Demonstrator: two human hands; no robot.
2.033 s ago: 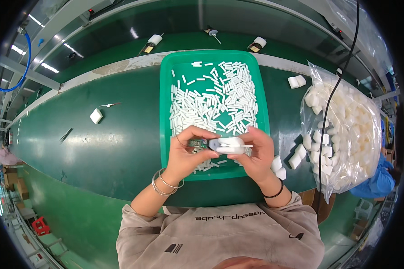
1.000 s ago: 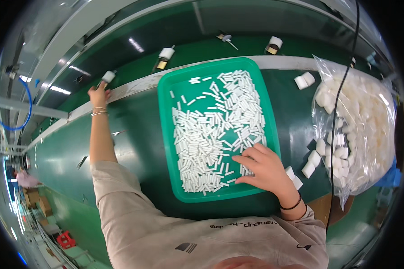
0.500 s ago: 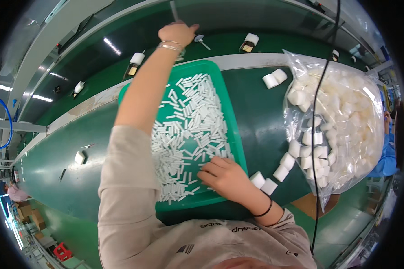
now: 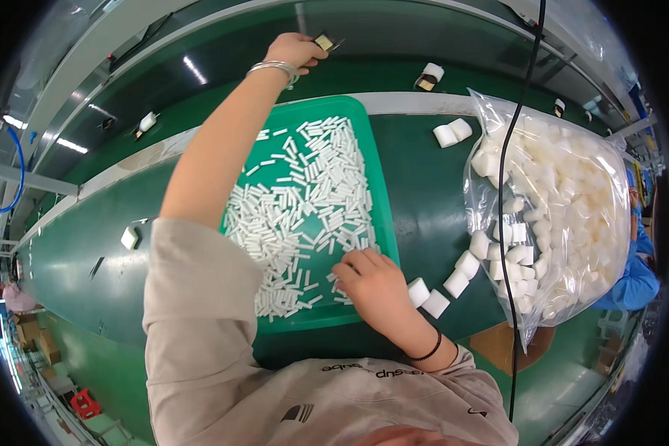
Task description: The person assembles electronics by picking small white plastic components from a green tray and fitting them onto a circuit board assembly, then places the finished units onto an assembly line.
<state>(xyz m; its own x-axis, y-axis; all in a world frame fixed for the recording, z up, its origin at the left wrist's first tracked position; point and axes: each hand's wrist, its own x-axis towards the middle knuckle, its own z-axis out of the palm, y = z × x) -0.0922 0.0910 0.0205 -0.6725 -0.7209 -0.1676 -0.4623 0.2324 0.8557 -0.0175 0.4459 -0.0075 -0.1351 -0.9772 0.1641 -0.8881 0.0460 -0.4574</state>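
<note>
My left hand (image 4: 296, 52) reaches out over the dark green belt beyond the tray. Its thumb and fingers are closed on a small black part with a yellow block (image 4: 324, 42). Loose silver bangles hang at that wrist. My right hand (image 4: 375, 286) rests at the near right of a green tray (image 4: 383, 201), with fingers bent down among short white sticks (image 4: 334, 167). Whether a stick is between those fingertips is hidden. The sticks lie in a loose heap over most of the tray, and my left forearm covers its left side.
Right of the tray, a clear plastic bag (image 4: 606, 223) holds many white foam-like cylinders, some spilling onto the table near loose cylinders (image 4: 427, 297). A black cable (image 4: 507, 171) hangs before the bag. Assembled parts (image 4: 429, 76) sit on the belt; a white block (image 4: 130, 238) lies left.
A black-and-yellow part now shows in my left hand. The white disc with a stem beside that hand and one assembly left of the forearm are out of sight. My right hand stays at the tray.
</note>
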